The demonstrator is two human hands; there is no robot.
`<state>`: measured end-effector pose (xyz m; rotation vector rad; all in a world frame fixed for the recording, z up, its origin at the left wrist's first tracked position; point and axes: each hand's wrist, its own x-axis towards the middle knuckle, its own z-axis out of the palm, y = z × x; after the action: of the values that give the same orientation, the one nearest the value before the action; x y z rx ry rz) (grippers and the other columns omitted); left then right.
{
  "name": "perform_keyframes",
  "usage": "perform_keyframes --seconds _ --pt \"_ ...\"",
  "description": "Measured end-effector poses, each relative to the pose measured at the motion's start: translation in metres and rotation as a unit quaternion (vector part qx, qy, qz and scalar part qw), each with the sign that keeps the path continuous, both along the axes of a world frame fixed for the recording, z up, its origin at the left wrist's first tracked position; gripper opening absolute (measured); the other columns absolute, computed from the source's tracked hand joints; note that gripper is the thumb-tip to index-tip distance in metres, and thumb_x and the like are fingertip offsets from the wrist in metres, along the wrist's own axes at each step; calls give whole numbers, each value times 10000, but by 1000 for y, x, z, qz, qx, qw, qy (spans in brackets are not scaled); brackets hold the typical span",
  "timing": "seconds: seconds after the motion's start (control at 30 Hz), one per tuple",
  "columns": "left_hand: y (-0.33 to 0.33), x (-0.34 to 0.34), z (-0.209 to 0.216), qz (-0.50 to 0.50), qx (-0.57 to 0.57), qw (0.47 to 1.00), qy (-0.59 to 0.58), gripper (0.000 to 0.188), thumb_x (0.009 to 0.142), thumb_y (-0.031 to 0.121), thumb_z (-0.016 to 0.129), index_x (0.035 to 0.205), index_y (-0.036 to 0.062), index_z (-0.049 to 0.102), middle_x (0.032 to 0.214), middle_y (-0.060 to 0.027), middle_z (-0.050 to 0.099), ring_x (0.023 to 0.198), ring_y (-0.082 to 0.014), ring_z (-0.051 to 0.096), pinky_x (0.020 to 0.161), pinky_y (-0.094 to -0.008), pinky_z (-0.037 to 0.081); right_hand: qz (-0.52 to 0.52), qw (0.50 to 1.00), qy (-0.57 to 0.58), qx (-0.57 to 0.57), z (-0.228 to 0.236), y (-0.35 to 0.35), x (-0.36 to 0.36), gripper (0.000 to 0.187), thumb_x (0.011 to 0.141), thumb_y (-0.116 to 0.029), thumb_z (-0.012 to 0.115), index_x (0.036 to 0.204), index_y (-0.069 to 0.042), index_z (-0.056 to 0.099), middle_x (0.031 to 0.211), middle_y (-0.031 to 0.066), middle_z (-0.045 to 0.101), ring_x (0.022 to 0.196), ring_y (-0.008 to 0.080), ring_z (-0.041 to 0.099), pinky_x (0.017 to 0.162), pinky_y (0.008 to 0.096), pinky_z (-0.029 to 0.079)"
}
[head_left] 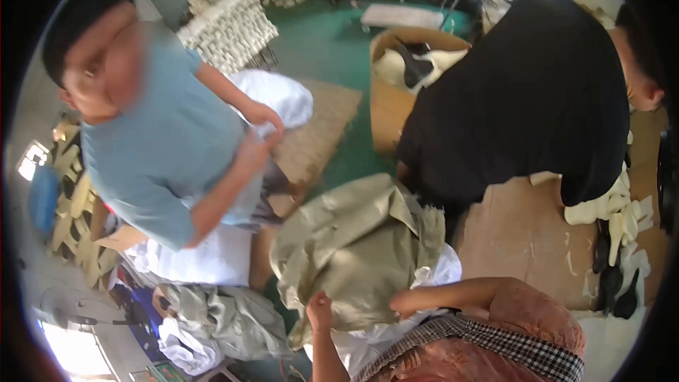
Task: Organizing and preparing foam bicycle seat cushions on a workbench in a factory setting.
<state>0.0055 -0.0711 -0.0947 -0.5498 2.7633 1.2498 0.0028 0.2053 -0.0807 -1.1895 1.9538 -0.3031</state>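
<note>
The left hand (pixel 320 309) is closed in a fist at the near left of the olive cloth (pixel 343 247), seemingly with a fold of it caught inside, the forearm rising steeply and the wrist nearly straight. The right hand (pixel 404 304) is curled against the cloth's near right side, its forearm lying almost level from a bent elbow; whether its fingers truly grip, I cannot tell. The step looks like managing this loose, bulky cloth by its near side, and it would go best with a fold gathered firmly in each fist, both hands level and pulling evenly, since a one-sided tug would likely skew it. Keeping the elbows low should spare the shoulders. The cloth lies heaped just ahead of the hands, with a white sack (pixel 445 265) showing under its right side. Its far side comes close to a co-worker in black (pixel 523 99), so any lift is better kept toward the body. Farther right, cream pieces (pixel 615 205) and black pieces (pixel 612 286) lie along the right side of a cardboard sheet (pixel 516 240); to the left stands a co-worker in light blue (pixel 163 148).
</note>
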Motion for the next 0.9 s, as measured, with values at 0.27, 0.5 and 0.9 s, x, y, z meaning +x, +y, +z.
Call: perform_keyframes --seconds 0.27,0.5,0.9 --pt "42 -43 -15 -104 -72 991 -39 326 722 184 647 1018 46 642 1063 -144 616 939 -294 589 820 -363 472 -281 922 141 -224 35 3 -86 192 743 -176 613 883 -52 567 869 135 542 846 320 551 705 431 460" --pt "-18 -67 53 -59 -56 996 -40 161 828 141 583 941 53 658 775 -89 648 685 -178 596 666 -314 480 -236 949 169 -127 -8 66 -86 528 780 -220 610 1277 -134 453 1125 123 494 1036 315 502 838 420 438" --pt "-44 -37 40 -13 68 992 108 205 751 157 641 908 25 660 822 -140 668 768 -217 646 723 -314 492 -364 918 118 -108 54 40 -109 427 769 -198 617 1174 -91 535 1097 177 571 1054 348 523 895 415 432"
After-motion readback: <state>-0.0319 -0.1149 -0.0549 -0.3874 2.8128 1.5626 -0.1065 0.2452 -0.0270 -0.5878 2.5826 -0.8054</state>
